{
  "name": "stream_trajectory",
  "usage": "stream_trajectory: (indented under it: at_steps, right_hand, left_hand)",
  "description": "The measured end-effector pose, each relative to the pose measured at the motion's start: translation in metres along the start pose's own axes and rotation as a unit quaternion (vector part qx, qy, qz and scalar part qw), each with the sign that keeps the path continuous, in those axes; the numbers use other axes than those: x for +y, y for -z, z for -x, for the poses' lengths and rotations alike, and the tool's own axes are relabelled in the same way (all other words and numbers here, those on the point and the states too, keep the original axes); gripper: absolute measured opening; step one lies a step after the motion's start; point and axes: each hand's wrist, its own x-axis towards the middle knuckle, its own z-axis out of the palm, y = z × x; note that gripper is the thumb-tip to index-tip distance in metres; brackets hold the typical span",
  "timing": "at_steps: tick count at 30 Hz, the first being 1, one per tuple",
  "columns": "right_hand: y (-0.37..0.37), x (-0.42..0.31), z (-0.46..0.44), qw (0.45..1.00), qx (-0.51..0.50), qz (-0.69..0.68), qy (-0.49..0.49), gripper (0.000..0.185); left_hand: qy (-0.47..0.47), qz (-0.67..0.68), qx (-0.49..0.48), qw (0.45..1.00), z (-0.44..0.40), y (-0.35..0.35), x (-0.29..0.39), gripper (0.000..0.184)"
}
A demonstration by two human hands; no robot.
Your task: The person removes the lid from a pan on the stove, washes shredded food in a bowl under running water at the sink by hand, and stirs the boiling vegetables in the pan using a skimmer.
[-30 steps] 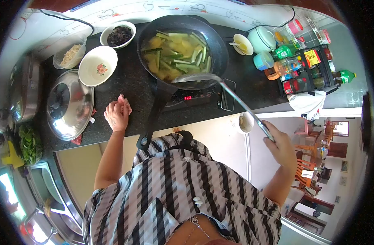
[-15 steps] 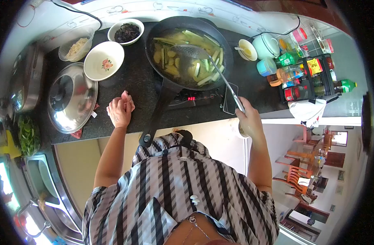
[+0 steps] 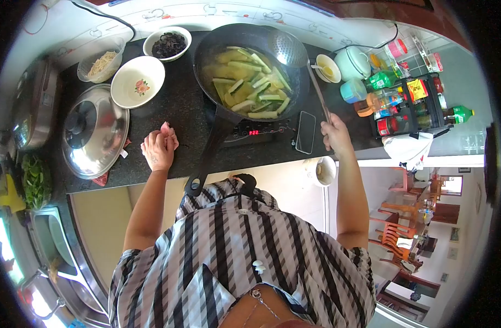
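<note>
My right hand [image 3: 336,135] is wrapped around the handle of a metal skimmer [image 3: 289,48]. Its perforated bowl is up at the far right rim of a black wok [image 3: 299,90], clear of the liquid. Pale green strips [image 3: 257,82] and flatter yellowish slices lie in the wok's cloudy broth. Resting on the counter, my left hand [image 3: 157,151] is closed over a crumpled pink thing [image 3: 169,136] that looks like a cloth; the fingers hide part of it. The wok's long handle [image 3: 209,150] points toward me, between my hands.
The wok sits on an induction cooker [image 3: 256,132] with a lit red display. A phone [image 3: 305,133] lies right of it. Leftward are a metal lid [image 3: 92,142], a white bowl [image 3: 122,95] and a bowl of dark food [image 3: 169,44]. Bottles and a seasoning rack [image 3: 422,106] stand right.
The skimmer has come out of the broth, up and right to the wok's far rim. My right hand has shifted slightly up and right, uncovering the phone. My left hand stays put.
</note>
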Motion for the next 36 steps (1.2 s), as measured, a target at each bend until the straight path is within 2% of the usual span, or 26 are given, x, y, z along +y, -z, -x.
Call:
stream_trajectory:
  at_steps: [3,7,13,14,20,24,30,35,36]
  right_hand:
    - [-0.002,-0.001,0.015,0.998,-0.035,-0.032,-0.051,0.03]
    - [-0.003,-0.02,0.042,0.973,-0.1,-0.15,-0.141,0.03]
    - [0.005,-0.012,0.057,0.91,-0.217,-0.308,-0.174,0.028]
    - [0.004,-0.012,0.061,0.91,-0.212,-0.311,-0.173,0.029]
    - [-0.008,-0.022,0.091,0.921,-0.22,-0.289,-0.143,0.032]
    - [-0.016,-0.035,0.112,0.956,-0.178,-0.208,-0.106,0.035]
    - [-0.023,-0.033,0.126,0.974,-0.189,-0.121,-0.036,0.038]
    - [-0.04,-0.029,0.123,0.965,-0.218,-0.123,-0.075,0.04]
    - [-0.044,-0.025,0.119,0.969,-0.21,-0.113,-0.069,0.035]
  left_hand:
    - [0.003,-0.006,-0.003,1.0,0.0,0.001,0.001,0.016]
    - [0.003,-0.018,-0.01,1.0,-0.001,0.002,0.001,0.016]
    - [0.007,-0.019,-0.011,1.0,-0.001,0.0,0.0,0.016]
    - [0.003,-0.018,-0.009,1.0,-0.001,0.0,0.0,0.016]
    - [-0.003,-0.013,-0.005,1.0,0.0,-0.001,-0.002,0.017]
    - [0.002,-0.017,-0.012,1.0,0.0,-0.002,-0.002,0.017]
    - [-0.004,-0.013,-0.005,1.0,0.0,-0.003,-0.002,0.018]
    - [-0.003,-0.012,-0.013,1.0,0.0,-0.002,-0.002,0.016]
    - [-0.005,-0.014,-0.012,1.0,0.0,-0.002,-0.001,0.016]
